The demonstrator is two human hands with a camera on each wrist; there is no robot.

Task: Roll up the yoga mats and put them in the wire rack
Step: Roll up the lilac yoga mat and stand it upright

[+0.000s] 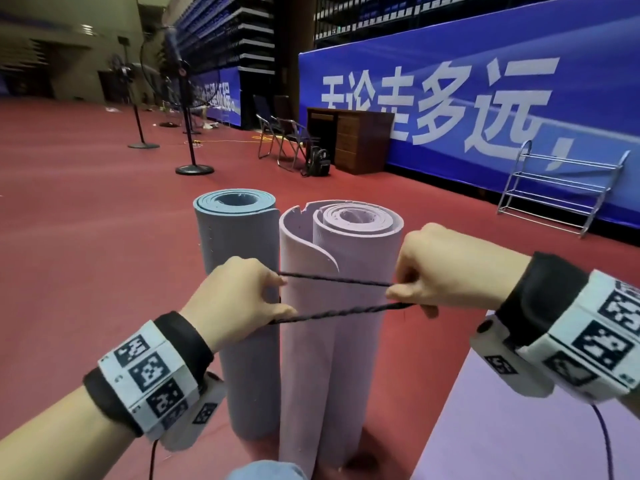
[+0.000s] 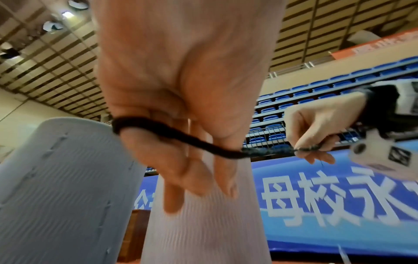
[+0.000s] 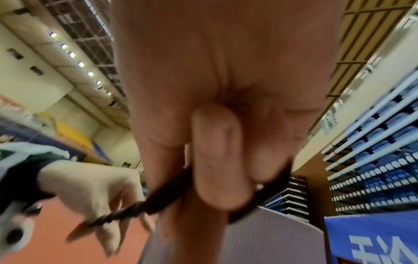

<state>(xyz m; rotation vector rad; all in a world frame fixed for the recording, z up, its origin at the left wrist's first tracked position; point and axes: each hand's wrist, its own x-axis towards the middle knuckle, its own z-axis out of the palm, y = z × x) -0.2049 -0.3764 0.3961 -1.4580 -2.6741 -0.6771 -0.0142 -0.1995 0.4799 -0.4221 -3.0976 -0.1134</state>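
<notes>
Two rolled mats stand upright on the floor [image 1: 86,237]: the blue mat [image 1: 239,271] touches the left side of the purple mat [image 1: 339,306]. The left hand [image 1: 242,299] and right hand [image 1: 446,271] each pinch an end of a dark cord [image 1: 341,311] stretched across the purple mat's front; it probably loops behind the roll, though that side is hidden. Rolling looks done for these two; tying is under way. A third mat [image 1: 519,427] lies flat right of the purple mat, unrolled. The rack [image 1: 561,188] stands well behind it, holding nothing.

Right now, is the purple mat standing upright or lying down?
Upright: the purple mat stands on end on the red floor, spiral end facing up.
</notes>
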